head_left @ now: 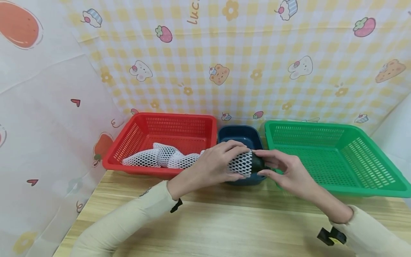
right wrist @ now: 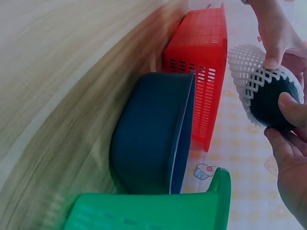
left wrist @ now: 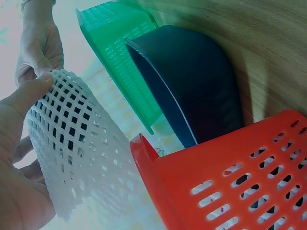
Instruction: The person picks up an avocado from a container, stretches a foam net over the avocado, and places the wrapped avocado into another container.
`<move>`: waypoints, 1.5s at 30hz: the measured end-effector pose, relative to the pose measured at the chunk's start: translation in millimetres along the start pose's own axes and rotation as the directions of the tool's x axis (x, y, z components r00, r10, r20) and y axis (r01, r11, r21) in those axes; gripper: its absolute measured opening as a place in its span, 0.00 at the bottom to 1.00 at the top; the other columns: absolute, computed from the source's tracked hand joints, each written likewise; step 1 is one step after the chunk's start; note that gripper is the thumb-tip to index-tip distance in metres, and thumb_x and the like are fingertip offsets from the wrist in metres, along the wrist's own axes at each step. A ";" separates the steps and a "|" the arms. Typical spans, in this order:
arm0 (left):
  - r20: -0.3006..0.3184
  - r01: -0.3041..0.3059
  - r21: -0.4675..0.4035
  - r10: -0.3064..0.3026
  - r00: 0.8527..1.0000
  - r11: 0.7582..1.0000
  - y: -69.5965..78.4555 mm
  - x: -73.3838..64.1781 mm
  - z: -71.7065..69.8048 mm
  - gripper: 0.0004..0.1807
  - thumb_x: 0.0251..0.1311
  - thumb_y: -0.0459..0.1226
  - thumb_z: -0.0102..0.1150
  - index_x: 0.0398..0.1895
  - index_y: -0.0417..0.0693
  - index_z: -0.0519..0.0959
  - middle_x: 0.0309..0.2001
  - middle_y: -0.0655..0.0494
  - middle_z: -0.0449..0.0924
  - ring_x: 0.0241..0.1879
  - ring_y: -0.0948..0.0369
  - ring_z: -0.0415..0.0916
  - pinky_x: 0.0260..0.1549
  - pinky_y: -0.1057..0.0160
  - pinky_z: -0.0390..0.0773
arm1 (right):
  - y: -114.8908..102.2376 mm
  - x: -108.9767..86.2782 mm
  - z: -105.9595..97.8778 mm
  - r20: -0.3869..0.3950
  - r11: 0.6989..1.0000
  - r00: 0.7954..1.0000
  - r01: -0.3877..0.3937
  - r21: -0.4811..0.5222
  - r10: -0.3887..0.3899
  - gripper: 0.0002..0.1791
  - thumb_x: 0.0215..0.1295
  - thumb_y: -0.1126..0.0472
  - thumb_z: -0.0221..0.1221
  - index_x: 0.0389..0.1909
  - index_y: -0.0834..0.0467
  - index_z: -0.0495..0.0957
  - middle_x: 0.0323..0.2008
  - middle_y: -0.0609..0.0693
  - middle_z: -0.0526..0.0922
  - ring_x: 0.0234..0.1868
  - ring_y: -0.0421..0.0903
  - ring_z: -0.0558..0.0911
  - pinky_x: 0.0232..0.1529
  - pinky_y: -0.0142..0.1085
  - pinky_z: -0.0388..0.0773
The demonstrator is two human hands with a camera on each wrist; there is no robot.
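Note:
Above the blue basin (head_left: 240, 132), both hands hold a dark rounded fruit, perhaps an avocado (head_left: 257, 164), partly covered by a white foam net sleeve (head_left: 241, 165). My left hand (head_left: 216, 160) grips the netted part, thumb near the sleeve's rim in the left wrist view. My right hand (head_left: 289, 169) pinches the bare dark end between thumb and fingers; in the right wrist view the dark fruit (right wrist: 271, 103) sticks out of the net's mouth (right wrist: 247, 79). Several white foam nets (head_left: 163, 157) lie in the red basket (head_left: 179, 119) at left; what they hold is mostly hidden.
To the right of the basin stands a green basket (head_left: 321, 126) with slotted walls; no items show inside it. All three containers stand side by side at the back of the wooden table (head_left: 224, 228). A patterned cloth (head_left: 257, 53) hangs just behind them.

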State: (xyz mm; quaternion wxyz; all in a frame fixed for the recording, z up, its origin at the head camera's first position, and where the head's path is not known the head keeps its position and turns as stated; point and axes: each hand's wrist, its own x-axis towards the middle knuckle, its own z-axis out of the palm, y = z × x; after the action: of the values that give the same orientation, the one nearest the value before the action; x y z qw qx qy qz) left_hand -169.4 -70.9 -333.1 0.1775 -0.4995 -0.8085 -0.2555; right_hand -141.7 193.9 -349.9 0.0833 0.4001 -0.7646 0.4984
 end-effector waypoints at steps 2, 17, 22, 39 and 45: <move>-0.009 -0.003 -0.026 0.003 1.000 1.000 -0.3 -0.2 0.3 0.38 0.50 0.46 0.80 0.63 0.44 0.76 0.61 0.50 0.75 0.56 0.57 0.74 0.51 0.67 0.76 | 1.2 0.0 0.1 0.001 0.999 1.000 -0.013 0.029 0.013 0.37 0.49 0.89 0.66 0.63 0.67 0.74 0.59 0.60 0.79 0.54 0.48 0.83 0.48 0.41 0.80; -0.022 -0.028 -0.102 0.026 0.999 0.994 -3.2 1.1 1.3 0.38 0.52 0.45 0.79 0.65 0.43 0.75 0.62 0.50 0.74 0.60 0.58 0.71 0.56 0.68 0.72 | 1.0 5.9 3.9 -0.010 1.000 1.000 -0.023 0.016 0.023 0.37 0.47 0.87 0.69 0.62 0.66 0.76 0.58 0.57 0.80 0.55 0.47 0.83 0.50 0.40 0.79; -0.031 -0.048 -0.113 0.044 0.999 0.992 -4.3 1.8 2.1 0.37 0.53 0.45 0.79 0.64 0.43 0.75 0.61 0.50 0.75 0.59 0.58 0.71 0.56 0.69 0.71 | 0.5 7.1 6.0 -0.021 0.997 0.998 -0.063 0.033 0.064 0.35 0.50 0.84 0.69 0.61 0.64 0.76 0.57 0.56 0.79 0.55 0.48 0.83 0.49 0.40 0.79; 0.023 -0.096 -0.110 0.099 0.995 0.989 0.6 3.7 6.6 0.33 0.59 0.44 0.75 0.65 0.42 0.75 0.58 0.51 0.75 0.55 0.62 0.72 0.53 0.74 0.71 | 2.5 5.8 15.5 0.021 0.931 0.961 -0.273 0.242 0.276 0.20 0.64 0.81 0.61 0.57 0.72 0.74 0.54 0.66 0.77 0.54 0.48 0.84 0.47 0.41 0.82; 0.035 -0.087 -0.079 0.090 0.995 0.993 1.9 4.2 5.9 0.33 0.59 0.43 0.74 0.66 0.43 0.75 0.58 0.51 0.74 0.55 0.60 0.72 0.53 0.73 0.71 | 6.5 3.4 20.9 0.009 0.904 0.958 -0.273 0.331 0.286 0.21 0.65 0.80 0.59 0.59 0.74 0.72 0.55 0.64 0.77 0.57 0.48 0.82 0.51 0.40 0.80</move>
State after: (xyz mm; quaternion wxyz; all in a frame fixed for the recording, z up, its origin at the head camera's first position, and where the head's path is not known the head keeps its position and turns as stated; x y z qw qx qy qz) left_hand -169.7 -63.7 -335.2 0.1533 -0.5461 -0.7785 -0.2688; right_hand -142.8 176.0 -362.8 -0.0415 0.2847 -0.7184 0.6334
